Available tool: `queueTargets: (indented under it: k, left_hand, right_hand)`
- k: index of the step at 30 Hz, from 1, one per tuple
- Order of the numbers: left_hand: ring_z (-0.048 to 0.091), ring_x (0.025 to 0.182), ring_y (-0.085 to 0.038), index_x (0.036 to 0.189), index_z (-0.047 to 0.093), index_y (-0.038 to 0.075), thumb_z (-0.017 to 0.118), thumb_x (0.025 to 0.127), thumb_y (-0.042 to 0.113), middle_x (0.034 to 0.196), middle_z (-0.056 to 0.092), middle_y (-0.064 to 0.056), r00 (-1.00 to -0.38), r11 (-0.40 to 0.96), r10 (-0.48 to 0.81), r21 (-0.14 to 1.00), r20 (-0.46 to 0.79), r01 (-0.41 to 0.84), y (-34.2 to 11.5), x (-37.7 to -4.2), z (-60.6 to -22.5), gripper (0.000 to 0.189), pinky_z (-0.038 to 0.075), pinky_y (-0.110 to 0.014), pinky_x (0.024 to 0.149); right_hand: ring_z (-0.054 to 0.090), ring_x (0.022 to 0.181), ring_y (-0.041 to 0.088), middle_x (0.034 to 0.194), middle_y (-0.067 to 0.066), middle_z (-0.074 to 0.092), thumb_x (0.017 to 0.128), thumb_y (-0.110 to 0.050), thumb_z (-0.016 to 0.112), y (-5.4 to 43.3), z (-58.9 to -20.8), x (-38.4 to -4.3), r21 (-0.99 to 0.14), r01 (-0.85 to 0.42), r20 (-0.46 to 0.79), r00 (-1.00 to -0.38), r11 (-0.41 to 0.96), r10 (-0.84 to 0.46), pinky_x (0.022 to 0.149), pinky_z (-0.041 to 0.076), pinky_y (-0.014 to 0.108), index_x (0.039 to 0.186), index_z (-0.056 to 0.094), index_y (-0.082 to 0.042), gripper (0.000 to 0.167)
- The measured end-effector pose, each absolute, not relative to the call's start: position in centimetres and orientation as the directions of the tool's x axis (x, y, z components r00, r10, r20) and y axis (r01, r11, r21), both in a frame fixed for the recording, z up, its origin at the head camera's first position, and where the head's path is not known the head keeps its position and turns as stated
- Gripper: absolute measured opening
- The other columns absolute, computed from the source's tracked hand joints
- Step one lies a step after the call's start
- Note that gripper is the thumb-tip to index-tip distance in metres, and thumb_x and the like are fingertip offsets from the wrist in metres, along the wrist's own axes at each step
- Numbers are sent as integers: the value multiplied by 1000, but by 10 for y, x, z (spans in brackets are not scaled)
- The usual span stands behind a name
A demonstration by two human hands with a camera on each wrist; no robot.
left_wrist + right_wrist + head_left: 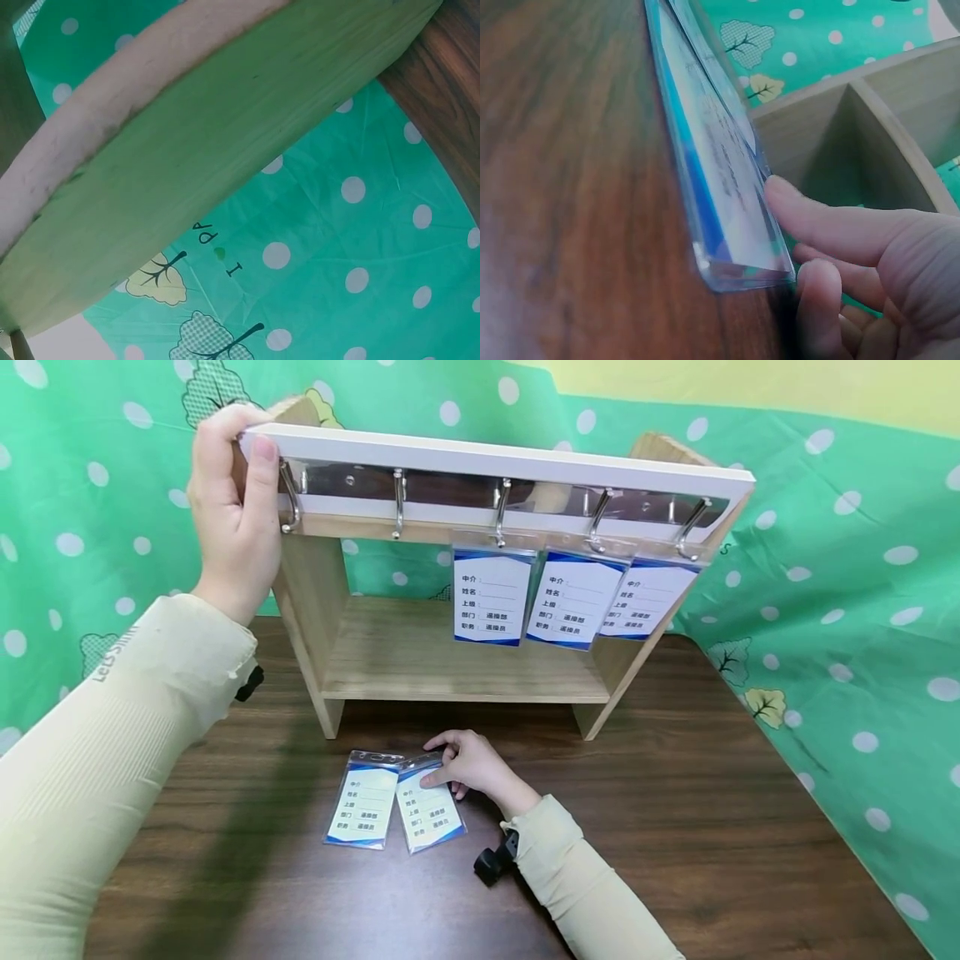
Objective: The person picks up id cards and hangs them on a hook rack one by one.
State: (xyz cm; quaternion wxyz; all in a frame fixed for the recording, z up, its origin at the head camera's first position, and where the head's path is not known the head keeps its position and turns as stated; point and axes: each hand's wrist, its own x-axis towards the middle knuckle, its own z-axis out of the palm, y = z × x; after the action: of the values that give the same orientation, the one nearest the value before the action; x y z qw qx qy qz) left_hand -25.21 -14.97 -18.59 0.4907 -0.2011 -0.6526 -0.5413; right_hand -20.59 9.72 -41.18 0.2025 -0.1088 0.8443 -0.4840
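Observation:
My left hand (238, 527) grips the left end of the white rail (480, 453) on a wooden hook rack (457, 672), thumb in front and fingers behind. In the left wrist view only the rack's side panel (195, 142) fills the foreground; the hand is out of sight there. On the table, my right hand (480, 767) pinches the upper right edge of a clear-sleeved badge (431, 817), its thumb on the face. A second badge (362, 806) lies just left of it, their top corners overlapping. The right wrist view shows thumb and fingertips at the badge edge (735, 217).
Several metal hooks line the rail, such as the leftmost hook (290, 497). Three badges hang from the right-hand hooks: one near the middle (491, 597), another beside it (573, 599), the last at the right (652, 597). Behind stands a green dotted cloth (847, 610). The table (712, 827) is dark wood.

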Motion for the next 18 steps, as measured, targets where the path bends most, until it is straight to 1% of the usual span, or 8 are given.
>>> queueTargets:
  k: [5,9,14,18]
  left_hand:
    - [50,101,-7,111,60,7,44,100,3,108,53,16,-437,330,-266,507,859,796,-150,-252,-186,20,37,-20,91]
    - [50,102,-8,111,61,8,44,99,1,107,53,16,-436,315,-261,503,861,805,-149,-253,-186,21,38,-21,92]
    - [51,99,-8,112,60,5,45,100,2,107,53,18,-433,339,-251,498,866,799,-150,-253,-187,20,38,-20,90]
    - [50,97,-7,112,60,4,45,100,3,108,52,19,-430,361,-248,495,868,791,-152,-253,-187,19,37,-19,89]
  right_hand:
    - [46,39,10,64,0,48,73,-9,87,98,-409,-206,-820,-25,-243,-890,572,-386,38,44,22,117,68,-6,48]
    - [47,40,12,63,1,47,73,-8,87,99,-408,-206,-799,-22,-262,-887,600,-380,38,44,23,112,69,-5,43]
    - [47,40,13,63,1,47,73,-8,87,100,-405,-205,-768,-33,-279,-882,639,-380,38,43,24,111,68,-4,42]
    - [47,41,12,65,2,48,73,-9,86,101,-402,-205,-747,-48,-289,-875,663,-388,39,43,23,110,67,-4,42]
